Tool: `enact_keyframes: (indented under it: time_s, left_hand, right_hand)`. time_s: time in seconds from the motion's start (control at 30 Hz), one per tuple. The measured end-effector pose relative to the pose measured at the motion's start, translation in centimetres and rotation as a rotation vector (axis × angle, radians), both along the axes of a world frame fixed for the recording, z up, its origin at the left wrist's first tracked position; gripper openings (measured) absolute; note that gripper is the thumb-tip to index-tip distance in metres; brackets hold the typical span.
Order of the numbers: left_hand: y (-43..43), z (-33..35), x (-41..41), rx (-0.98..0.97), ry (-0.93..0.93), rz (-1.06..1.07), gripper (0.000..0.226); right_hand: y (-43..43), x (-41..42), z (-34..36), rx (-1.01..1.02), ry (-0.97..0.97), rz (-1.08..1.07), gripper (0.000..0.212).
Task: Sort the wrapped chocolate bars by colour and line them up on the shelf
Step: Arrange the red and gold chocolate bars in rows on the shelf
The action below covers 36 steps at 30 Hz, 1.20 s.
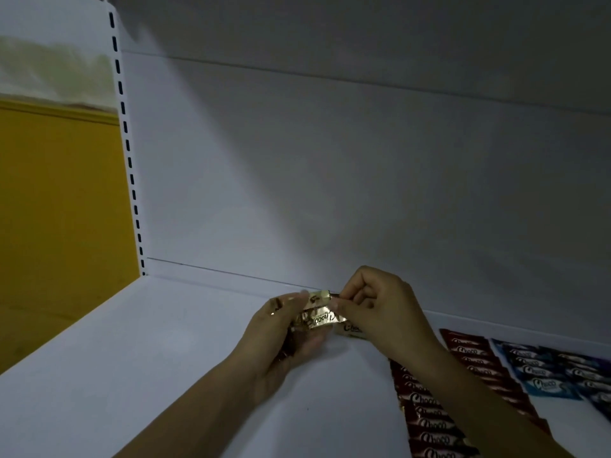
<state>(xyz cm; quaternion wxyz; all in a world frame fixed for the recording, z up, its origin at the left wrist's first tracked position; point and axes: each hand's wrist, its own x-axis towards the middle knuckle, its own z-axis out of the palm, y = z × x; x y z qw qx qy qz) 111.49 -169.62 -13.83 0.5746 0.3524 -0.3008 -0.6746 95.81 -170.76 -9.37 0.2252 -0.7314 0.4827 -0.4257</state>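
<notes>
I see a dim, grey-blue head view. A pale wedge of light falls from the upper left across the back panel [297, 160] and brightens the left of the shelf [132, 342], while the right side sinks into shadow. The gold wrappers [317, 318] catch small glints. The yellow wall [59, 209] at left is soft and smeared; the slotted upright [129, 153] bows near the edge.

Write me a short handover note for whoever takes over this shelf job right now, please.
Left hand grips a bunch of gold bars; right hand pinches the top gold bar in its fingers.
On the shelf: red bars and blue bars lined up at right; one loose gold bar lies near the back wall.
Done: red and blue rows look laid.
Left: lay out the gold row.
</notes>
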Motion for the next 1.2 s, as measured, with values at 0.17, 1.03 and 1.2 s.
enact_keyframes:
  time_s: [0.17, 1.03, 1.2]
  left_hand:
    - [0.0, -0.4, -0.3, -0.112, -0.1, 0.077, 0.022]
    - [0.2, -0.3, -0.5, -0.168, -0.414, 0.227, 0.004]
    - [-0.4, -0.7, -0.2, -0.149, -0.37, 0.354, 0.006]
  right_hand:
    - [-0.4, -0.3, 0.1, 0.017, -0.102, -0.011, 0.016]
    - [-2.3, -4.2, -0.2, 0.126, 0.503, -0.082, 0.003]
    - [-2.8, -4.2, -1.6, 0.13, 0.612, -0.113, 0.006]
